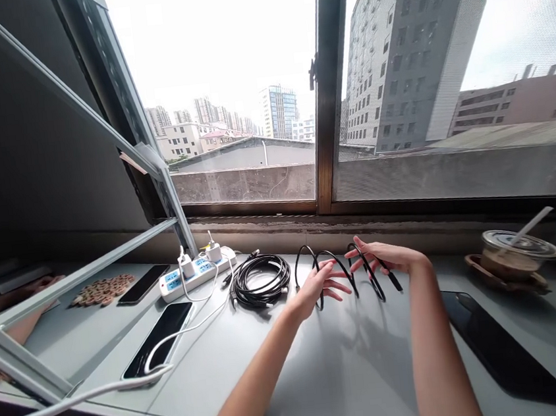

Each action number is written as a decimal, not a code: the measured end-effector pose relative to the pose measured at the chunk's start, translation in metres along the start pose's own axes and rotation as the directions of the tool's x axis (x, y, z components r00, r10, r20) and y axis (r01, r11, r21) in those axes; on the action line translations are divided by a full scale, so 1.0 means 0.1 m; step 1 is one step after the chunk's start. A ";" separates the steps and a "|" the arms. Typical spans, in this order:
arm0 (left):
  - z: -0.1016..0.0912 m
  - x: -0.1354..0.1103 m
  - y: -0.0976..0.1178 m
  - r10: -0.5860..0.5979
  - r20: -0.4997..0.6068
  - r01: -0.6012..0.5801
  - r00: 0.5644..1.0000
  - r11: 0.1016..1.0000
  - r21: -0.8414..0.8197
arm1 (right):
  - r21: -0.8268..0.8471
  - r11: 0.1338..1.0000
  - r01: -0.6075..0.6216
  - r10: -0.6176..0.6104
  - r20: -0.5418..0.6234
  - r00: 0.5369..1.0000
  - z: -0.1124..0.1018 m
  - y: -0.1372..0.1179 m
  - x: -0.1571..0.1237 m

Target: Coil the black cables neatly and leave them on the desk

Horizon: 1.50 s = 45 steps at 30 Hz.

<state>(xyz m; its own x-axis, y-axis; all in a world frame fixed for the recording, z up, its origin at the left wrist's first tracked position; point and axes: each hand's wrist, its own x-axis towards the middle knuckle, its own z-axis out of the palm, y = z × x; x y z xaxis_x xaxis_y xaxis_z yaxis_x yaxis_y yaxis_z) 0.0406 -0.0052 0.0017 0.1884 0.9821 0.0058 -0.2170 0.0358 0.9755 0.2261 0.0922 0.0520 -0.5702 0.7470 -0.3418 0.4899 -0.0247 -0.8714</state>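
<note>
A black cable (340, 269) stands in several upright loops above the grey table (334, 367), held between my two hands. My left hand (316, 288) grips a loop at its left end between thumb and fingers, the other fingers spread. My right hand (388, 257) holds the right end, and the cable's plug end sticks out below it. A second black cable (260, 281) lies coiled flat on the table just left of my left hand.
A white power strip (190, 277) with chargers sits by the window. White wires run from it towards a phone (160, 339) at front left. A second phone (143, 283), a dark phone (496, 344) at right, a lidded drink with straw (516, 256), and another person's hand (42, 284) at far left.
</note>
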 end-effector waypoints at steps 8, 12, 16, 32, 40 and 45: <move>0.12 -0.06 0.12 0.129 -0.006 -0.126 0.992 0.974 0.190 | -0.126 0.963 0.237 -0.251 -0.108 0.962 0.14 -0.25 -0.06; 0.00 -0.05 0.36 0.232 -0.038 -0.216 0.972 0.944 0.248 | -0.079 0.927 0.367 -0.371 -0.331 0.868 0.05 -0.35 -0.25; -0.07 -0.05 0.76 0.392 -0.057 -0.332 0.918 0.840 0.428 | -0.110 0.818 0.565 -0.533 -0.515 0.671 -0.01 -0.46 -0.44; 0.10 -0.17 1.39 0.376 -0.314 -0.057 0.872 0.714 0.698 | -0.326 0.622 0.712 -0.732 -0.565 0.381 0.45 -0.90 -0.67; -0.07 0.14 1.28 0.338 -0.289 0.038 0.896 0.589 0.807 | -0.463 0.609 0.644 -0.785 -0.470 0.404 0.37 -0.87 -0.76; 0.14 0.28 1.26 0.456 -0.240 -0.222 0.857 0.746 0.628 | -0.466 0.619 0.632 -0.780 -0.456 0.428 0.30 -0.86 -0.84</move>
<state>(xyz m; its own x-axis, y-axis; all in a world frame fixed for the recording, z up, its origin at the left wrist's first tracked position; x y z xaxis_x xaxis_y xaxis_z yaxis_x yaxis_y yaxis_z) 0.0316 0.0245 0.1280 -0.1673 0.9023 0.3974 0.3976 -0.3071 0.8646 0.2117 0.0118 0.1446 -0.3258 0.6420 0.6941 0.2500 0.7665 -0.5916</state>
